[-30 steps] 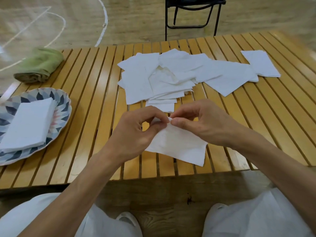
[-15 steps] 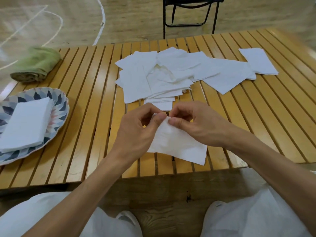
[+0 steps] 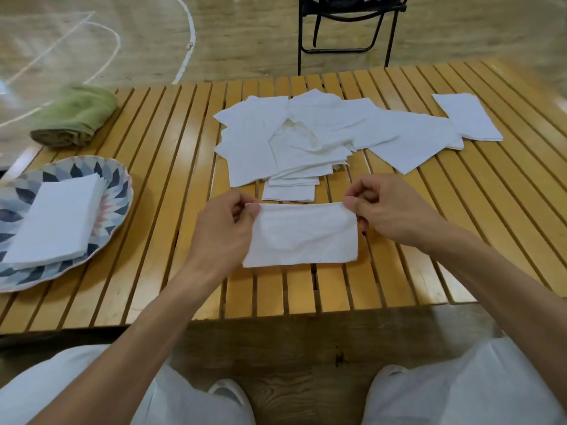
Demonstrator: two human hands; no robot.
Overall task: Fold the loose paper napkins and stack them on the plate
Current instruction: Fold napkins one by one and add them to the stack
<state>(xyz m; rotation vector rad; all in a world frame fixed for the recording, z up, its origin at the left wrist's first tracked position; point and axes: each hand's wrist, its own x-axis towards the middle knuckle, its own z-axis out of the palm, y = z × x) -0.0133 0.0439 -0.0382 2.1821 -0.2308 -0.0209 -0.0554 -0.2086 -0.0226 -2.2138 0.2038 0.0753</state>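
Item: white rectangular paper napkin (image 3: 302, 236), folded to a wide strip, held just above the near part of the yellow slatted wooden table (image 3: 159, 185).

Grip: the left hand (image 3: 224, 234) pinches the upper left corner between thumb and curled fingers; the right hand (image 3: 395, 213) pinches the upper right corner the same way. The top edge is drawn straight between the two pinches; the lower edge hangs free, its left corner tucked against the left palm.

Just beyond the grip: a loose heap of white unfolded paper napkins (image 3: 294, 139), overlapping at odd angles, its nearest sheets almost level with the knuckles.

Beyond and right of the right hand: one more white napkin (image 3: 468, 121) lying flat at the end of the heap, its near corner over another sheet.

Well to the left of the left hand: a scalloped ceramic plate with a blue, grey and pink petal pattern (image 3: 115, 182), carrying a neat stack of folded white napkins (image 3: 55, 222).

Beyond the plate, far left of the grip: a rolled green cloth (image 3: 75, 116) at the table's corner.

Beyond the table, across from the grip: a black folding chair (image 3: 346, 29) on a wooden sports floor with white lines.

Below the grip: the person's knees in white trousers (image 3: 460, 391).
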